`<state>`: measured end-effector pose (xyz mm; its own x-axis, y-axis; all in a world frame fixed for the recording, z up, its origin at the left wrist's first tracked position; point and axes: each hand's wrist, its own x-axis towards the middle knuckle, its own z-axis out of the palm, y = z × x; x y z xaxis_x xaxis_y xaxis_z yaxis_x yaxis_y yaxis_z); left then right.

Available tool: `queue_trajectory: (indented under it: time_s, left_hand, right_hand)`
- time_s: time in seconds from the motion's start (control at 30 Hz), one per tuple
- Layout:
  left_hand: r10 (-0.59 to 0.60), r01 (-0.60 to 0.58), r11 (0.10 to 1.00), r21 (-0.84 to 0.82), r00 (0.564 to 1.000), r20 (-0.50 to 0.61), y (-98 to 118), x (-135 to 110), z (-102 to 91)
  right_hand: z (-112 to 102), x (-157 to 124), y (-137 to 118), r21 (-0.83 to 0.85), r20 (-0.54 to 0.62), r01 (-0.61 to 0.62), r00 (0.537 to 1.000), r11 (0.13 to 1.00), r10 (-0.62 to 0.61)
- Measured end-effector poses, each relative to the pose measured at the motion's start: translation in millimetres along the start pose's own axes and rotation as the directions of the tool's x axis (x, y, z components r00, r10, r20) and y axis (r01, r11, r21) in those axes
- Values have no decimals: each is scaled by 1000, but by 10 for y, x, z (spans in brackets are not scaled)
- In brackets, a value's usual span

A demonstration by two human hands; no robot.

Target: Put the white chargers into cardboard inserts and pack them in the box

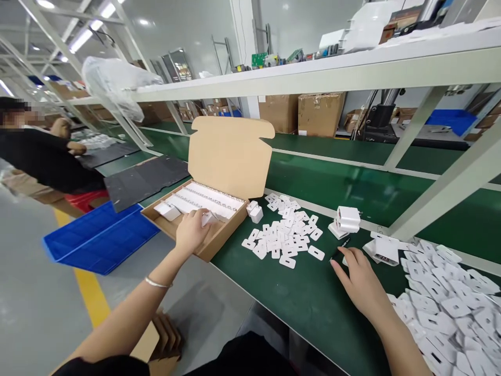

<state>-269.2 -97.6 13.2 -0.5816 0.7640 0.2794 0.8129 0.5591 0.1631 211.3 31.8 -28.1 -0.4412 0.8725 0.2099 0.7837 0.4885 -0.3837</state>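
Note:
My left hand (191, 230) reaches into the front of an open cardboard box (223, 243), its fingers closed around a small white plug adapter (208, 217). Rows of metal prongs show in the white packing (207, 201) inside, and another white block (167, 211) sits in the box's left front part. On the green table, my right hand (360, 277) has its thumb and forefinger at a slim black pen (344, 243), closed on it as far as I can see. Just beyond stand white adapters (348, 219), with more adapters (383, 249) to the right.
Flat white slotted pieces (287, 235) are heaped mid-table, beside a white adapter (255, 212). A larger pile (450, 308) covers the right side. A blue bin (102, 240) stands left below the table edge. A shelf (293, 78) crosses above. Another person (47, 151) works at far left.

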Motion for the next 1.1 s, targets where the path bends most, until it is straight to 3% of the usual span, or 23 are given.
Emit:
queue_trajectory:
  time_s: [0.1, 0.2, 0.4, 0.5, 0.57, 0.67, 0.77, 0.83, 0.9, 0.97, 1.03, 1.1]
  left_hand:
    - [-34, 17, 992, 127, 990, 134, -62, 93, 69]
    - [-43, 15, 986, 167, 985, 166, -53, 193, 120]
    - [-25, -13, 957, 289, 991, 129, 30, 221, -13]
    - [48, -45, 966, 254, 999, -2, 275, 145, -214]
    - [132, -115, 983, 146, 985, -110, 564, 76, -329]
    - [345, -363, 927, -101, 925, -159, 1147, -42, -378]
    - [621, -633, 689, -353, 767, -162, 1841, -138, -243]
    - [711, -694, 533, -484, 677, -188, 2320, -161, -76]
    - [716, -653, 456, -604, 673, -188, 2769, -143, 116]
    - [692, -519, 425, -742, 714, -104, 3146, -97, 303]
    - [676, -357, 386, -851, 737, -2, 3413, -51, 460]
    - [667, -271, 340, -900, 744, 28, 3556, -32, 568]
  right_hand:
    - [-10, 5, 51, -41, -53, 8, 999, 999, -10]
    - [11, 18, 163, -105, -45, -1, 999, 994, -4]
    - [15, 17, 243, -193, -18, 14, 1000, 981, -18]
    - [-26, -6, 193, -223, -2, -22, 1000, 975, 22]
    - [-53, -17, 152, -196, 26, -25, 999, 980, 30]
    - [-70, -21, 113, -136, 51, -17, 998, 991, 24]
    - [-61, -17, 125, -92, 41, -29, 999, 995, 33]
    - [-54, -10, 153, -79, 29, -31, 999, 996, 33]
    - [-54, 1, 179, -79, 21, -26, 999, 997, 28]
    - [-59, 16, 191, -76, 10, -16, 1000, 997, 17]
    - [-62, 32, 183, -76, -4, -1, 1000, 997, 0]
    - [-58, 47, 162, -80, -10, 19, 1000, 997, -20]
